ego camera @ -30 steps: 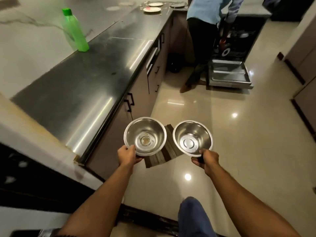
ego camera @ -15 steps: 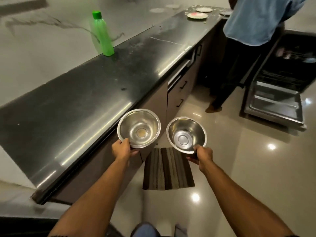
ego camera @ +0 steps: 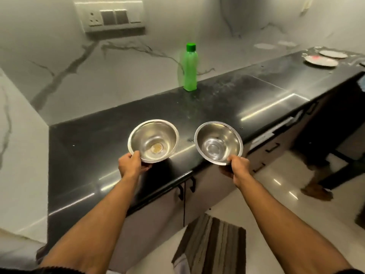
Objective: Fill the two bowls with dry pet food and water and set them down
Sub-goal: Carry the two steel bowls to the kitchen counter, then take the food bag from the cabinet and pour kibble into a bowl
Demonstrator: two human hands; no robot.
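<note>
I hold two steel bowls over the black counter (ego camera: 118, 155). My left hand (ego camera: 131, 164) grips the near rim of the left bowl (ego camera: 154, 140), which has a small brownish spot at its bottom. My right hand (ego camera: 236, 168) grips the near rim of the right bowl (ego camera: 218, 143), which looks bare inside and hangs above the counter's front edge. Both bowls tilt slightly toward me. A green bottle (ego camera: 190, 68) with a green cap stands upright at the back of the counter, by the marble wall. No pet food is in view.
Two plates (ego camera: 321, 61) lie at the counter's far right end. A switch panel (ego camera: 110, 15) sits on the wall. Cabinets with black handles (ego camera: 180, 191) run below the counter. A striped mat (ego camera: 211, 242) lies on the glossy floor. Another person's legs (ego camera: 316, 175) stand at the right.
My view has turned left to face the counter. Both bowls, still in my hands, have moved from above the floor and mat to above the counter.
</note>
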